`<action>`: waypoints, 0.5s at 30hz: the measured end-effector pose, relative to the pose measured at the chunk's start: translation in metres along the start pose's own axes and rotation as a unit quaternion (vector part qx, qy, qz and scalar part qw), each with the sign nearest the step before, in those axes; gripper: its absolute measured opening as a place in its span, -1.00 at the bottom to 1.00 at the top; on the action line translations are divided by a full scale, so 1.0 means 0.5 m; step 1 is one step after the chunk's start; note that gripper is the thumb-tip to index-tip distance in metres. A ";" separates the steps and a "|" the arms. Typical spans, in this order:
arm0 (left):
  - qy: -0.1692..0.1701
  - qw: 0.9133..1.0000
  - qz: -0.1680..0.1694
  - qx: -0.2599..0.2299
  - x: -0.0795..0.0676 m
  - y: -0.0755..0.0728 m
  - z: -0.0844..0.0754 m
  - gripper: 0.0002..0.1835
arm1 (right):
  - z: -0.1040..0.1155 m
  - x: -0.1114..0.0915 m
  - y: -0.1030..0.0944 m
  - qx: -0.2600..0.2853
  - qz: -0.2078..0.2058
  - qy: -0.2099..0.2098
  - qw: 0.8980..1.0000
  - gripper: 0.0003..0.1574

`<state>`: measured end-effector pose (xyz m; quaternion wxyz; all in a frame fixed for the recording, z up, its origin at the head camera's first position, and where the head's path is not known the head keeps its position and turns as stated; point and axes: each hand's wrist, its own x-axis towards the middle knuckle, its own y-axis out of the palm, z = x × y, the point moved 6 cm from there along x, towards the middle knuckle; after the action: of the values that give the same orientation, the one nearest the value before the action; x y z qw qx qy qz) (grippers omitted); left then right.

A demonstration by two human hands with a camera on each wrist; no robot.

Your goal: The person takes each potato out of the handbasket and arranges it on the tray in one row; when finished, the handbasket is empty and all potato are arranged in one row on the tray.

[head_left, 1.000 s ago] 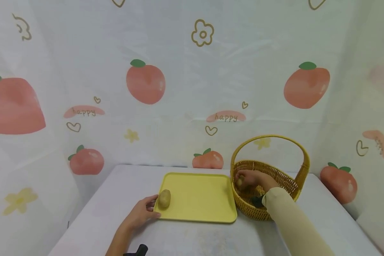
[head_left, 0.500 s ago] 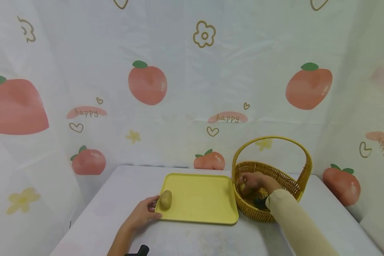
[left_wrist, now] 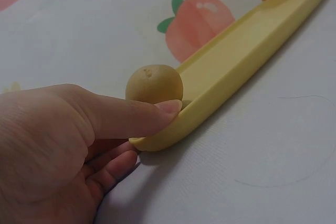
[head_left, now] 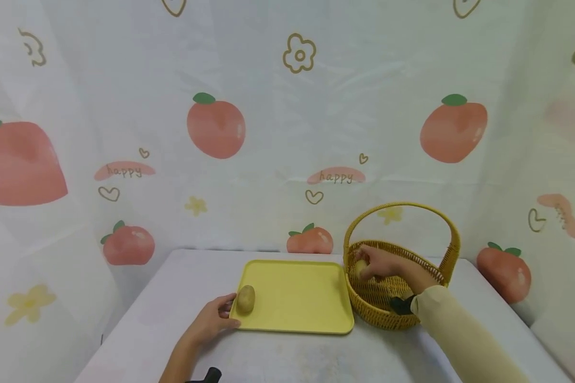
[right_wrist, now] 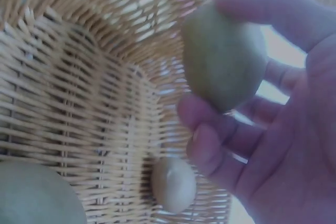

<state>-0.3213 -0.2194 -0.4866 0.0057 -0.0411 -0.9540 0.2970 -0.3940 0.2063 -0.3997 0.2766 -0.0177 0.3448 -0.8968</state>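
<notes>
In right hand (head_left: 382, 261), closed grip around potato (head_left: 361, 268), lengthwise from thumb to fingers; over left side of basket (head_left: 382, 318), just right of tray (head_left: 297, 298). In left hand (head_left: 213, 321), pinching grip on tray's left edge.

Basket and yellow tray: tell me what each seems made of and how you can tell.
Basket: woven wicker or a plastic imitation, perhaps slightly glossy; interlaced strands show. Tray: probably moulded plastic, smooth and fairly matt; its even colour and rounded corners suggest so, though coated metal is possible.
</notes>
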 end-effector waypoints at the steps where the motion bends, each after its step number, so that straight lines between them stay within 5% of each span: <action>1: 0.000 1.000 0.000 0.001 0.000 0.000 0.000 -0.15 | 0.007 -0.006 -0.002 -0.002 -0.006 -0.008 1.000 -0.40; 6: -0.002 1.000 -0.002 0.006 0.000 -0.001 0.002 -0.15 | 0.040 -0.037 -0.003 0.007 -0.023 -0.056 0.998 -0.40; 15: -0.004 1.000 0.000 0.006 0.000 -0.001 -0.001 -0.15 | 0.089 -0.065 0.029 0.065 0.008 -0.174 0.983 -0.51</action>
<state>-0.3212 -0.2195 -0.4860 0.0021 -0.0396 -0.9523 0.3027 -0.3497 0.1866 -0.3699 0.3401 -0.1523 0.2328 -0.8983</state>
